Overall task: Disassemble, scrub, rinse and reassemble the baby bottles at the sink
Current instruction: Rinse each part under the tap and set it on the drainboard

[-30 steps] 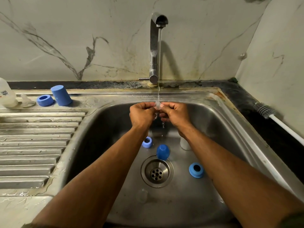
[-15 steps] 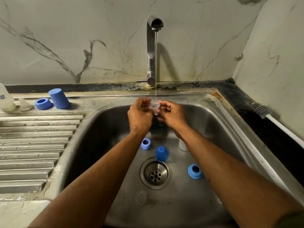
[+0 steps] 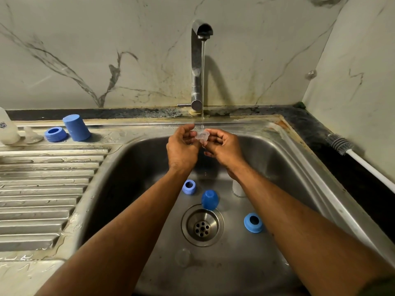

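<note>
A: Clear teat (image 3: 201,134) at frame centre, under tap (image 3: 197,65) stream; pinched by left hand (image 3: 182,149) and right hand (image 3: 224,149), fingers curled on its rim.

B: Below, in sink (image 3: 284,159): two blue rings, one blue cap (image 3: 210,199).

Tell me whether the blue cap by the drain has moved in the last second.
No. The blue cap sits at the drain's upper rim, just as before.

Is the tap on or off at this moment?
On. A thin stream of water falls from the tap spout onto the clear teat that the left hand and right hand pinch.
</note>
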